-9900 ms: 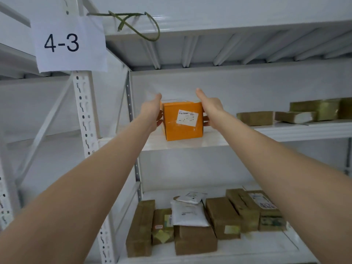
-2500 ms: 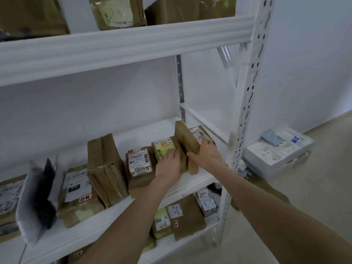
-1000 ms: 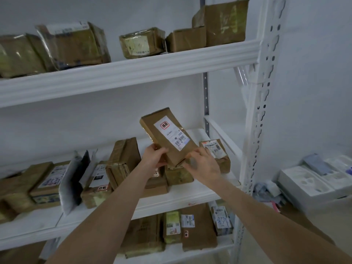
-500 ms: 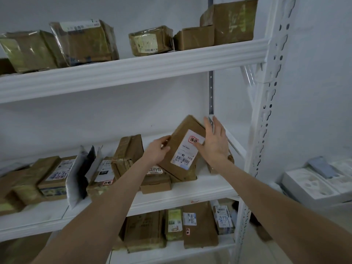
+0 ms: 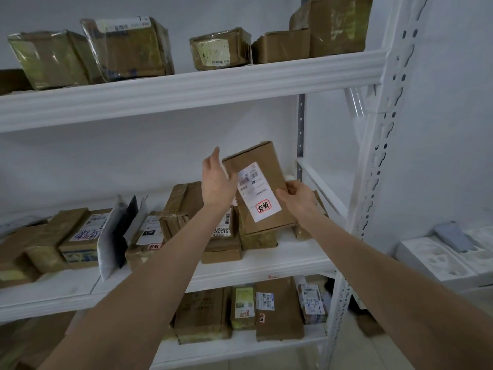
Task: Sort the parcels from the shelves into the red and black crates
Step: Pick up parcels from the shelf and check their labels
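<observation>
the brown parcel (image 5: 266, 166) hangs tilted over the middle shelf (image 5: 293, 260), its lower edge just above packed boxes (image 5: 221, 244), with open air up to the upper shelf (image 5: 186, 94). the right hand (image 5: 296, 194) grips its right edge; the left hand (image 5: 217, 182) touches its left side, fingers straight. a white upright post (image 5: 378, 156) stands close on the right

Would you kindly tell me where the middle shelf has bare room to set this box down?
Bare: the middle shelf's front strip, widest in front of the white mailer, and the corner by the right upright. Crowded: the parcel row behind it.
</observation>
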Demonstrator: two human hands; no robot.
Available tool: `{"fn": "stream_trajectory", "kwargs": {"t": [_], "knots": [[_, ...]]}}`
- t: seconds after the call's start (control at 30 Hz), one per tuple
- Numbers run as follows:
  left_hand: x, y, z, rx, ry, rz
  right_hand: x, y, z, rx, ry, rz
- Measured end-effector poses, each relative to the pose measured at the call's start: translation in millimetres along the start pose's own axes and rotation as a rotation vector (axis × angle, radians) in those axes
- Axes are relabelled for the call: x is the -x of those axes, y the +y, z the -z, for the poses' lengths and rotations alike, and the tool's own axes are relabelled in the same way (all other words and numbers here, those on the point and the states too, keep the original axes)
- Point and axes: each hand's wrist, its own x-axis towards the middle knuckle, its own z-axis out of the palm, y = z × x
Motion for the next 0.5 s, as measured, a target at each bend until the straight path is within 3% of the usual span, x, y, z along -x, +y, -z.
{"fn": "stream_trajectory", "kwargs": {"t": [0.1, 0.2, 0.5], "knots": [[12, -23, -1, 0.081, -0.218, 0.353, 3, 10, -10, -0.239, -0.041, -0.132], [30, -46, 0, 0.251, -0.327, 0.513, 7, 16, -22, -0.272, -0.086, -0.175], [61, -82, 33, 0.258, -0.172, 0.502, 31, 18, -48, -0.293, -0.236, -0.131]]}}
